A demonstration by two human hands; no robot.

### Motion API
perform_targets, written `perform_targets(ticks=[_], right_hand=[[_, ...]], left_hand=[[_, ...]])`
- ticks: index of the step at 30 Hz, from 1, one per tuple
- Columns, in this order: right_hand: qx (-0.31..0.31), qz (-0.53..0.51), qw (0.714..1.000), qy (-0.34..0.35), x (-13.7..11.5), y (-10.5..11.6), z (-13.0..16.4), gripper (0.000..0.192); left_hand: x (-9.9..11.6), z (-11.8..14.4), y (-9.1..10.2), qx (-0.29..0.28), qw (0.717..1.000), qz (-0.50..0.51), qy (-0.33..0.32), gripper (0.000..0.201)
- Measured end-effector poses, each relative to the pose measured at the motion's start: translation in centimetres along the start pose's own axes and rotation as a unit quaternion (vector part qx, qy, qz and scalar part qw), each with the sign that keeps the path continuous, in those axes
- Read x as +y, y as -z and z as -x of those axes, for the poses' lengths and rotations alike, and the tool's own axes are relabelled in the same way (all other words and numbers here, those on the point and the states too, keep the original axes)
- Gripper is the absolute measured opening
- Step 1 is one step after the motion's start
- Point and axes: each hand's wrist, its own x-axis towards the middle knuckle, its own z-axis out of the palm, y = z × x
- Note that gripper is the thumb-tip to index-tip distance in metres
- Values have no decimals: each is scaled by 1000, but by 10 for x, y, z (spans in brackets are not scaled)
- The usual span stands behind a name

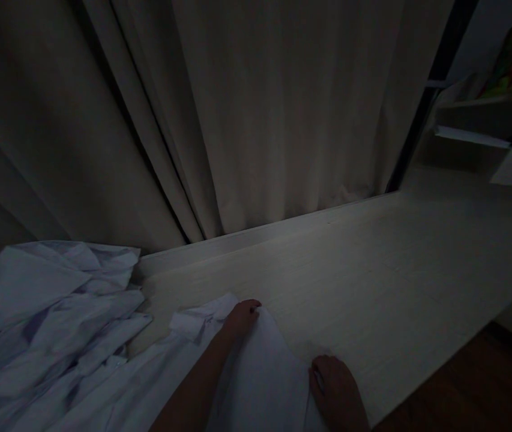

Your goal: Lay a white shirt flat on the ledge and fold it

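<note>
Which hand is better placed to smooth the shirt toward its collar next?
Probably the left hand: it already rests on the white shirt right beside the collar. The right hand sits at the shirt's near right edge on the pale table, farther from the collar.

Pale curtains [256, 120] hung behind the light wooden surface [395, 270]. A crumpled heap of white cloth [44, 312] lay at left; shelves [485, 126] stood at right.

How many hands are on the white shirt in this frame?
2. The left hand pinches the white shirt near its collar on the pale table. The right hand holds the shirt's edge nearer the table's front. Dim light hides the exact grip.
</note>
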Motion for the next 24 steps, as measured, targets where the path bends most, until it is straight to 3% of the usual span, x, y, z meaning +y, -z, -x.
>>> perform_targets(ticks=[12,19,24], right_hand=[[13,36,999,-5,1,-3,1,14],[-6,23,999,-21,0,0,1,14],[-32,32,999,-26,-2,3,1,13]], left_hand=[[13,-6,-8,99,986,-134,-5,26],[19,18,-18,118,957,-224,-140,26],[12,27,-32,140,945,-243,-170,35]])
